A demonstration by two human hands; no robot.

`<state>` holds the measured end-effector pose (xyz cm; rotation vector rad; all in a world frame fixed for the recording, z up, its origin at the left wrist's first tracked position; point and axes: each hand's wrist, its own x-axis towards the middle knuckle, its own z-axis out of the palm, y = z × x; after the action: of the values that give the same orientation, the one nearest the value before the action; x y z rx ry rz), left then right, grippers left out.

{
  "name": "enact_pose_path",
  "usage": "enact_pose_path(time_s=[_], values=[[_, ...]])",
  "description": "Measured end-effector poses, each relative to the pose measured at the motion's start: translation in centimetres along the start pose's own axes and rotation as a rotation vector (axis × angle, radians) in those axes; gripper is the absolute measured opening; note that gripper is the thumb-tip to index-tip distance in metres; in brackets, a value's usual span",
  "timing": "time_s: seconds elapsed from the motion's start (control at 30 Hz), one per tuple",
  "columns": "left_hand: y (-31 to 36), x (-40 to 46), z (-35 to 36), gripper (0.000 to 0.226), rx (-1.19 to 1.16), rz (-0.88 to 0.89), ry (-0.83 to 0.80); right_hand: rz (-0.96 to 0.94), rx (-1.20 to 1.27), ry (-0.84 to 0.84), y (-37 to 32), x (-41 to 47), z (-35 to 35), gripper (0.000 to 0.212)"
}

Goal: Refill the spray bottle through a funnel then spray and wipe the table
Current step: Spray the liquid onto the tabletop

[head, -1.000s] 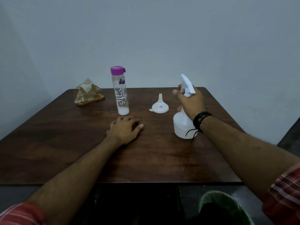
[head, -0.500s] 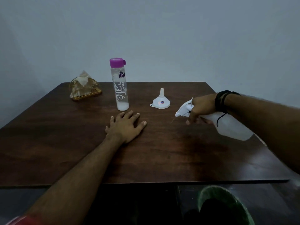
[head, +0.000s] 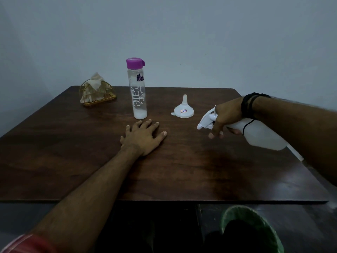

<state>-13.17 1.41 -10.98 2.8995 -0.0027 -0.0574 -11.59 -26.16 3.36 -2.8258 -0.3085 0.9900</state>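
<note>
Item: spray bottle (head: 262,136), white, tipped near level above the right side of the worktop (head: 182,170), nozzle aimed left and slightly down at the bare wood.

Grip, right hand (head: 227,116): curled round the bottle's neck, fingers reaching under the trigger; how far the trigger is squeezed cannot be told.

Grip, left hand (head: 143,136): flat on the worktop, fingers spread, holding nothing, just in front of the water bottle (head: 138,89).

Also present: funnel (head: 183,110), mouth down between the water bottle and the spray nozzle; napkin holder (head: 96,93) at the far left corner, likely the wiping supply.

Step in hand, as judged: spraying. Done well, the nozzle stays low and pointed at open wood, clear of the funnel and the resting hand, with short full squeezes and the bottle tilted no further, so its feed tube still draws.

Change from half a second ago: almost none; bottle, hands and nozzle sit as they were. A second ago the spray bottle stood upright.
</note>
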Motion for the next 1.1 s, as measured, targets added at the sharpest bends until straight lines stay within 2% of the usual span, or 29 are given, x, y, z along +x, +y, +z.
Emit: enact_pose_path(time_s=[0.2,0.37,0.53,0.6,0.67,0.77,0.83,0.97,1.1], values=[[-0.14,0.05,0.14,0.085,-0.004,0.001,0.005,0.042,-0.033,-0.010,0.19,0.12,-0.18,0.023],[-0.09,0.06,0.12,0.084,-0.017,-0.004,0.011,0.025,-0.021,0.027,0.20,-0.08,-0.38,0.011],[-0.11,0.16,0.09,0.086,-0.017,-0.002,0.010,0.032,-0.022,0.012,0.34,0.04,-0.39,0.026],[-0.09,0.16,0.12,0.086,-0.015,0.002,0.011,-0.003,0.019,0.052,0.15,-0.16,-0.36,0.010],[-0.09,0.16,0.14,0.086,-0.012,0.004,0.011,-0.045,0.031,0.099,0.10,-0.16,-0.34,0.021],[-0.13,0.19,0.13,0.085,-0.020,0.001,0.008,-0.035,-0.003,0.056,0.04,-0.13,-0.22,0.009],[-0.10,0.18,0.11,0.086,-0.016,0.003,0.007,-0.008,-0.030,0.056,0.11,0.08,-0.25,0.019],[-0.06,0.35,0.15,0.085,-0.007,-0.001,0.001,-0.033,0.015,0.102,0.06,0.28,-0.36,0.020],[-0.12,0.32,0.12,0.085,-0.007,0.005,0.004,-0.003,-0.027,0.069,0.09,0.56,-0.23,0.019]])
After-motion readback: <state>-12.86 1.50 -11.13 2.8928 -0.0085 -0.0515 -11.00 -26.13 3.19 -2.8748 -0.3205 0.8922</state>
